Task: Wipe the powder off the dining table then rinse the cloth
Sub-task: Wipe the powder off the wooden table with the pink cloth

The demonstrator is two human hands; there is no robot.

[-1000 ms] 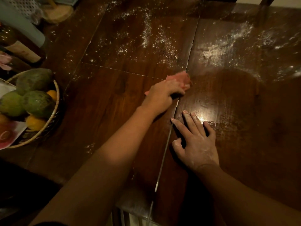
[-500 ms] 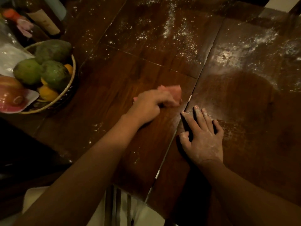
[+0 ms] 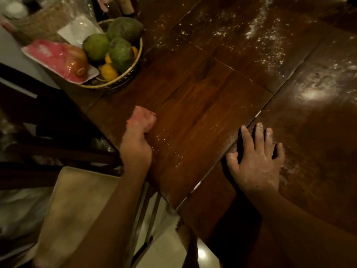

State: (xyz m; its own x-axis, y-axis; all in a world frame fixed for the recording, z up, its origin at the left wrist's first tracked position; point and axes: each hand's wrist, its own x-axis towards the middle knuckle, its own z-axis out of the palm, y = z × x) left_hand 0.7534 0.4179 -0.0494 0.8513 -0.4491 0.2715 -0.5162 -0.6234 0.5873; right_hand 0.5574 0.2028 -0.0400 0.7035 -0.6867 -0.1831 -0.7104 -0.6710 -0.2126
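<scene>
Dark wood table (image 3: 202,97), dim light: near boards mostly wiped, heavy powder (image 3: 257,33) left across the far side, specks by the near edge. Fruit basket (image 3: 133,74) at left. Right hand (image 3: 257,161) flat, fingers spread, dusty. Left hand (image 3: 135,147) clenched around the pink cloth (image 3: 144,118) at table's edge. Rinsing not yet begun.

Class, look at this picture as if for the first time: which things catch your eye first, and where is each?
The pink cloth gripped in the left hand at the near-left edge of the dark wooden table. White powder is scattered across its far side. The powder-dusted right hand lies flat near the seam, and a basket of fruit sits far left.
</scene>
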